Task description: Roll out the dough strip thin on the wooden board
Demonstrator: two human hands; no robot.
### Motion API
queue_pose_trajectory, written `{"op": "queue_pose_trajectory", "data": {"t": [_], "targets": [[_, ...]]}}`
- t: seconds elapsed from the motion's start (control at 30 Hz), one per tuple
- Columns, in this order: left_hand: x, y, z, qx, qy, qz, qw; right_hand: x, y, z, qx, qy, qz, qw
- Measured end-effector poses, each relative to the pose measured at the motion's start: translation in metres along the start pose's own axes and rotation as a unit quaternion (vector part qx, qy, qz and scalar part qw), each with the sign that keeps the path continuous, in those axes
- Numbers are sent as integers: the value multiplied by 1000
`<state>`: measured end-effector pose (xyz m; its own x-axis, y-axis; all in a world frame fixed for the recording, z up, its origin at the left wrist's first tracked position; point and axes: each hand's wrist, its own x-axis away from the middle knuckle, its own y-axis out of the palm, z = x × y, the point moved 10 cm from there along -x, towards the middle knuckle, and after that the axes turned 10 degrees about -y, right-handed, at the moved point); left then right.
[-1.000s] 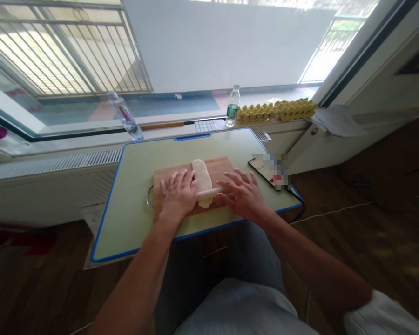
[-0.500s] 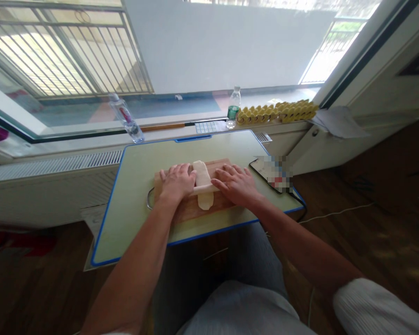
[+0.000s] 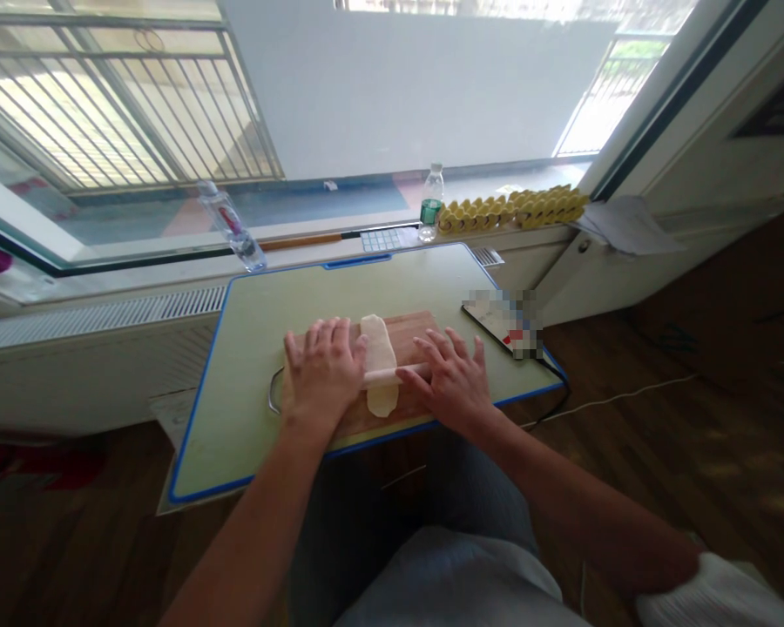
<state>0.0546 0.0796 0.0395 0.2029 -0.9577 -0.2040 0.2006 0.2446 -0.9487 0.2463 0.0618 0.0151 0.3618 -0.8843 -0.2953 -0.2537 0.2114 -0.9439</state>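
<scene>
A thin white rolling pin [image 3: 380, 378] lies across a long strip of pale dough [image 3: 378, 343]. The dough stretches away from me on a wooden cutting board [image 3: 413, 331], with a short rounded end on my side of the pin. My left hand [image 3: 325, 373] rests palm down over the pin's left end, open, its fingers stretched forward above the board. Over the right end lies my right hand [image 3: 458, 381], also open, fingers spread and thumb along the pin. Both palms hide the pin's ends. A metal handle [image 3: 273, 392] sticks out at the board's left side.
The board sits on a small pale-green table [image 3: 245, 348] with a blue rim. A phone [image 3: 487, 318] with a cable lies at its right. On the windowsill stand two plastic bottles, one tilted [image 3: 232, 228] and one green-labelled [image 3: 430, 211], plus yellow egg cartons [image 3: 513, 212] and papers [image 3: 627, 226].
Both hands, the rolling pin, the dough and the cutting board have shifted a little toward me. My fingers are spread wider, those of the right hand most. The view has tilted slightly.
</scene>
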Motion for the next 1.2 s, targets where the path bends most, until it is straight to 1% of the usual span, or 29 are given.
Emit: {"op": "queue_pose_trajectory", "data": {"t": [0.03,0.1,0.2,0.3,0.47,0.57,0.63,0.7,0.8,0.87,0.93,1.1,1.17,1.2], "targets": [[9,-2,3,0,4,11,1000,4,0,0,-4,9,4,1000],[26,2,6,4,6,6,1000,11,0,-2,-12,20,9,1000],[35,12,5,3,-3,-8,1000,16,1,-7,-16,26,8,1000],[23,19,4,-6,-5,-18,1000,8,5,-6,-10,30,-6,999],[-18,28,5,-24,-2,-67,997,-28,11,3,11,32,-50,998],[-25,30,7,-27,2,-77,997,-38,12,4,16,26,-72,997],[-15,28,7,-29,5,-69,997,-32,12,3,15,25,-82,996],[4,24,7,-29,9,-53,998,-17,12,1,7,23,-85,996],[32,19,6,-26,22,-30,999,8,9,-4,-4,15,-72,997],[36,19,5,-25,27,-21,999,13,9,-5,-4,13,-66,998],[24,21,5,-25,23,-26,999,5,11,-3,0,18,-71,997],[-39,33,7,-24,2,-74,997,-50,20,10,16,33,-92,995],[-50,34,8,-22,-2,-86,996,-61,23,14,16,40,-106,993],[-50,34,8,-22,-1,-88,996,-62,23,14,15,41,-111,993]]}}
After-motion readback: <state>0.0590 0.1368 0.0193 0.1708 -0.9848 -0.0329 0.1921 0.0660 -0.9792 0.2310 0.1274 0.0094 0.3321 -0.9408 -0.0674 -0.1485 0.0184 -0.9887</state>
